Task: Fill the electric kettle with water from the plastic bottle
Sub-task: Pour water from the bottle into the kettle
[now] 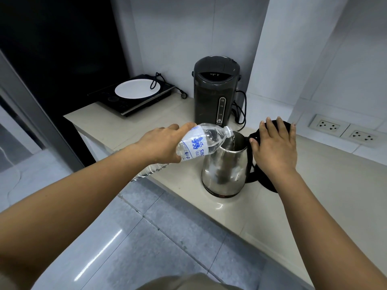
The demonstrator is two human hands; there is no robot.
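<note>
Desk: pale stone top, running along a white tiled wall.

Electric kettle: steel body, upright, close to the front edge of the desk. Its black lid is tipped back on the handle side, so the mouth is uncovered.

Plastic bottle: clear, white label with blue print. It is tilted neck-down, with the neck at the kettle's rim. Its base juts out past the desk's front edge, above the floor. A thin stream of water runs from the neck into the kettle. Some water remains in the bottle.

Left grip: clenched round the bottle's middle, thumb under and fingers over, holding it off the desk.

Right grip: released, palm down and fingers straight. It lies flat on the tipped-back lid, thumb beside the hinge. It grasps nothing.

Behind the kettle, toward the back edge, stands a dark thermo pot. Its black cord trails beside it.

At the far left end of the desk sits a black cooktop with a white plate on it. A looped cable lies across the plate's rim.

Two wall sockets are set just above the back edge, to the right of the kettle.
</note>
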